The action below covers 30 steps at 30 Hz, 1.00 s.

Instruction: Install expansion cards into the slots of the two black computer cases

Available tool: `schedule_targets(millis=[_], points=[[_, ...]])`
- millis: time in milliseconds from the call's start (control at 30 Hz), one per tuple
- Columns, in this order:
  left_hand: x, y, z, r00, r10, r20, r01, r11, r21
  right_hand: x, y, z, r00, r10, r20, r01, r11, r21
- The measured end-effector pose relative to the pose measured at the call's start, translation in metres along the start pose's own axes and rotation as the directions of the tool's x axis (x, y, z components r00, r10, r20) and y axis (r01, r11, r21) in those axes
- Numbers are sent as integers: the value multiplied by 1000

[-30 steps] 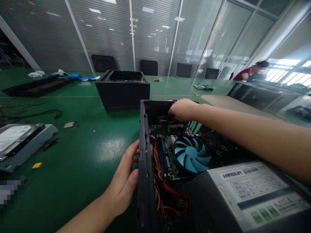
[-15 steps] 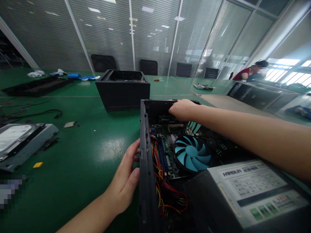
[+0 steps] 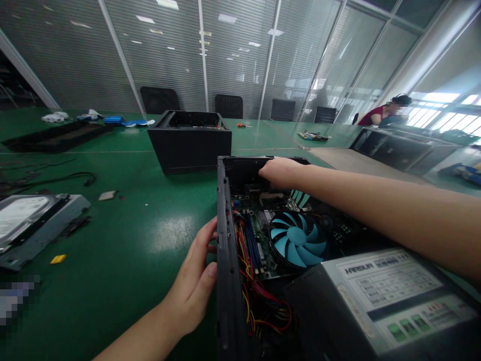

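An opened black computer case (image 3: 223, 240) lies before me on the green table. My left hand (image 3: 197, 278) touches its left side, thumb and fingers apart; some fingertips are hidden. My right hand (image 3: 280, 173) reaches into the far end of the case, above the motherboard (image 3: 263, 228). Its fingers are curled closed, and whatever they grip is hidden. Near my right forearm sits a cooling fan (image 3: 296, 235) with light-blue blades. Red and yellow cables (image 3: 248, 273) run along the left inside wall. The labelled power supply (image 3: 391, 281) occupies the near right.
Behind stands another black case (image 3: 191, 148). On the left are a hard drive (image 3: 24, 215) in a metal bracket, a yellow piece (image 3: 58, 259) and a black panel (image 3: 60, 135). Farther back lie an orange screwdriver (image 3: 242, 125) and a circuit board (image 3: 312, 135). A person (image 3: 379, 114) leans at the far right.
My right hand has shifted slightly left and lower within the far end of the case; a dark slotted piece beneath it shows less. My left hand stays against the side.
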<state>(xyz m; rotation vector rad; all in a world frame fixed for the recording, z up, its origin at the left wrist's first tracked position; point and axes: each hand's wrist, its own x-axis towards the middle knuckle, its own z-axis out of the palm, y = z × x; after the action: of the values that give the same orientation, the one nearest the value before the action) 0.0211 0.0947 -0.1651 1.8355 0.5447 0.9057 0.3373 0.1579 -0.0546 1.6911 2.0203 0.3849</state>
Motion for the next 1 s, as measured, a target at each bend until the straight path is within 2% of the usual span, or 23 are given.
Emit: schedule_targets(millis=[100,167,333,467,533,600,667,733,767,800,833,900,933,1000], points=[[0,-1,0,1000,2,13,-3,996,93,1,-1,-1,999,-40,32,40,999,-12],[0,-1,1,1000,1,15,-2,995,98,1,-5,-1,998,-49,32,49,999,-8],[0,-1,1,999,28,31,-30,998,50,0,-18,-3,999,22,41,-25,998,56],[2,-1,-2,998,27,61,-30,998,51,-14,-14,-17,996,31,82,-43,987,152],[2,-2,-2,997,43,71,-47,998,45,-38,-13,-34,998,5,63,-20,972,235],[3,-3,-2,995,76,70,-79,996,49,-77,-23,-57,999,-35,-15,39,935,353],[3,-4,-1,992,111,59,-115,991,65,-127,-46,-79,982,-71,-172,146,869,473],[3,-5,0,991,130,45,-133,988,79,-178,-77,-93,944,-95,-317,254,822,510],[3,-5,0,990,130,45,-134,988,82,-200,-93,-95,924,-106,-368,288,827,483],[2,-5,0,991,128,45,-132,988,81,-218,-108,-92,878,-124,-462,338,845,414],[2,-5,1,991,125,46,-128,989,79,-231,-121,-85,823,-106,-559,343,876,340],[0,-5,2,993,106,49,-109,992,69,-242,-140,-67,772,-88,-629,282,935,215],[-1,-4,3,995,87,44,-89,994,57,-243,-144,-57,768,-74,-636,245,952,185],[-2,-2,6,999,37,-8,-37,999,17,-237,-148,-44,789,-44,-613,205,959,194]])
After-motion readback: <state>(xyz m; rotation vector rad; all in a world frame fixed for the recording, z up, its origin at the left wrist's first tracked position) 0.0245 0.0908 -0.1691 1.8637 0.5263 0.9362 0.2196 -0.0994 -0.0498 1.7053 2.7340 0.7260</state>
